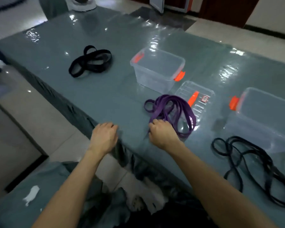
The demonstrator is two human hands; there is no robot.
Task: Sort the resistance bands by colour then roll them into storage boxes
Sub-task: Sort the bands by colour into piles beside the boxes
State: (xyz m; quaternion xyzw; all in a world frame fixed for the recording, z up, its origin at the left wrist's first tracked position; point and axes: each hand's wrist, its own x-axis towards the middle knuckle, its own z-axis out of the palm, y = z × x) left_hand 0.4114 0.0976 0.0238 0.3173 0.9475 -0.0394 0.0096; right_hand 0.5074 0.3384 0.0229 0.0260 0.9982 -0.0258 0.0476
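Currently both hands are at the near edge of the bench, which is covered in a grey-blue cloth under a shiny clear sheet.

Right hand: fingers curled tight, gripping the near end of the purple bands. They lie in a loose tangle of loops on the bench, spreading away from the fist. Their far loops reach a clear lid with an orange handle, lying flat on the bench.

Left hand: knuckles up, fingers curled under, resting on the bench edge to the left of the right hand and apart from it. Nothing seen in its grip.

Clear storage box with orange latches stands open just beyond the purple bands, beside the lid. Looks to have no bands inside.

Second clear box, also orange-latched and open, sits at the right edge of view, partly cut off.

Wide black bands are piled in overlapping loops at the far left of the bench, well apart from both hands.

Thin black bands sprawl in long loose loops near the right edge, in front of the second box, right of the right forearm.
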